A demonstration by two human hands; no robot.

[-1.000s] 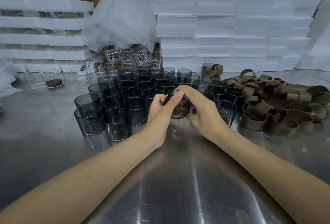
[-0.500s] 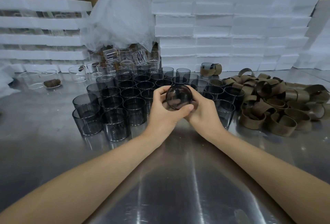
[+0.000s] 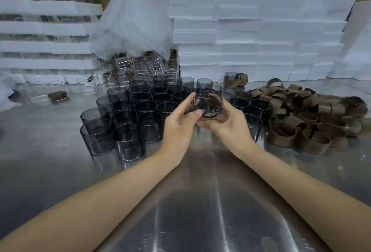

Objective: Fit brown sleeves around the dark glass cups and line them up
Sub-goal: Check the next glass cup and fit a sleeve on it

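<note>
Now | left hand (image 3: pixel 178 129) and right hand (image 3: pixel 230 125) both grip one dark glass cup (image 3: pixel 208 102); cup at frame centre, tipped mouth toward camera | other dark cups (image 3: pixel 128 115) clustered centre-left on tabletop (image 3: pixel 200 201); brown sleeves (image 3: pixel 313 115) heaped at right

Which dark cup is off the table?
The cup held by the left hand and right hand, mouth tipped toward the camera; the other dark cups stand upright on the table.

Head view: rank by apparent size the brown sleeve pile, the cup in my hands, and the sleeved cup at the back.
1. brown sleeve pile
2. held cup
3. sleeved cup (farther off, so true size unsure)
</note>
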